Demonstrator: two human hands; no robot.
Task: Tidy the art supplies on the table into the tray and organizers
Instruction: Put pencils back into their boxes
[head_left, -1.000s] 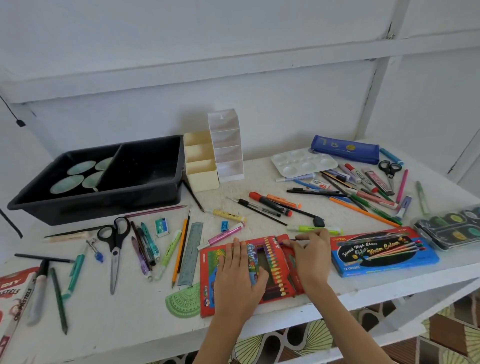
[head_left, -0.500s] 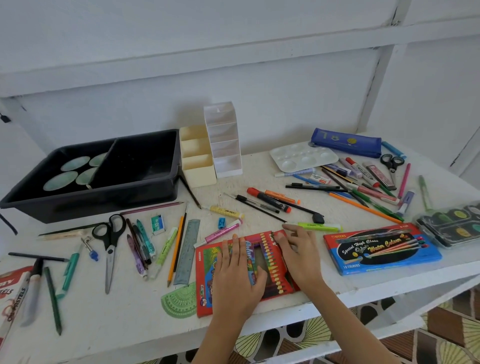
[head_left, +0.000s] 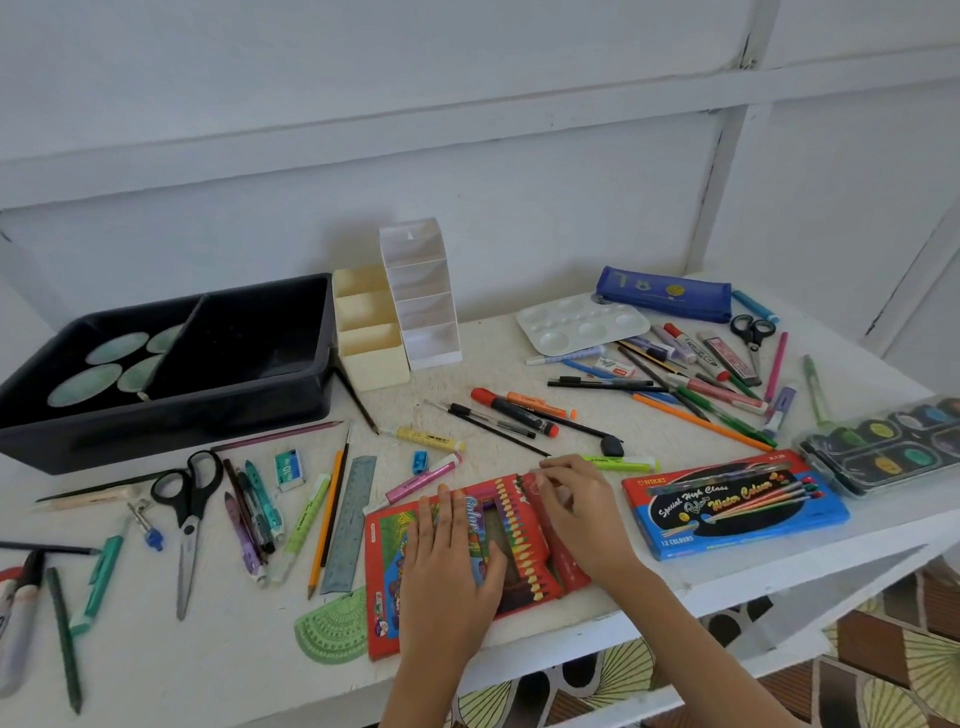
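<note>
A red crayon box (head_left: 521, 538) lies flat near the table's front edge, its window showing a row of crayons. My left hand (head_left: 447, 558) presses on the box's middle with straight, spread fingers. My right hand (head_left: 579, 506) has its fingers curled on the flap at the box's top right corner. The black divided tray (head_left: 171, 431) stands at the back left with round green discs in its left compartment. Beside it stand a cream organizer (head_left: 370, 338) and a white organizer (head_left: 427, 306), both with empty compartments.
Black scissors (head_left: 187, 501), a ruler (head_left: 350, 525), a green protractor (head_left: 332, 631) and several pens lie left of the box. To the right are a blue watercolour box (head_left: 732, 512), a paint set (head_left: 883, 447), a white palette (head_left: 582, 322), a blue pencil case (head_left: 665, 293) and several scattered pens.
My right hand has shifted a little left along the box's flap, its fingers curling more. My left hand has stayed flat on the box. The view has moved slightly.
</note>
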